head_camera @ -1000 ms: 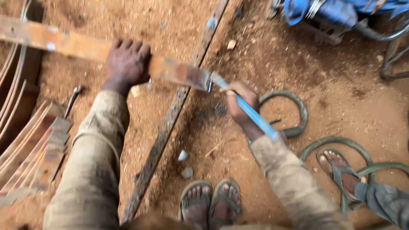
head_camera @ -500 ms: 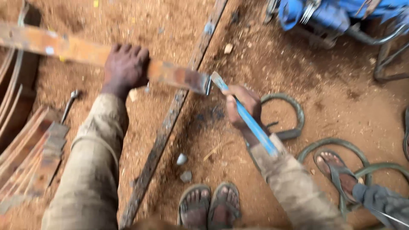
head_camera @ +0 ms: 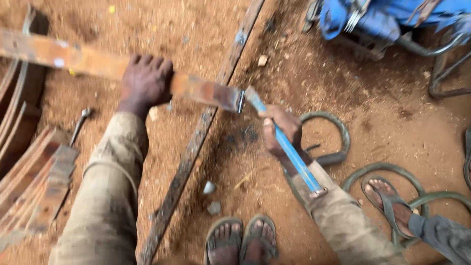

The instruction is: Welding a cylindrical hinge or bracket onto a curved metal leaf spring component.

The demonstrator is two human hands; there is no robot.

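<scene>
My left hand [head_camera: 145,81] grips a long rusty flat metal bar [head_camera: 73,61] that runs from the upper left to the middle of the view. My right hand [head_camera: 279,130] is closed around a blue-handled tool [head_camera: 294,157]. The tool's head meets the bar's cut end [head_camera: 239,100]. Both sleeves are tan. My two sandalled feet [head_camera: 240,243] stand at the bottom centre on reddish dirt.
A second rusty bar [head_camera: 196,142] lies diagonally on the ground under the held one. Curved metal rings [head_camera: 338,135] lie at right, near another person's sandalled foot [head_camera: 387,196]. Stacked rusty strips [head_camera: 29,191] sit at left, a blue machine [head_camera: 373,17] at top right.
The view has shifted slightly. Both hands keep their grips, with the tool's head staying at the bar's end.
</scene>
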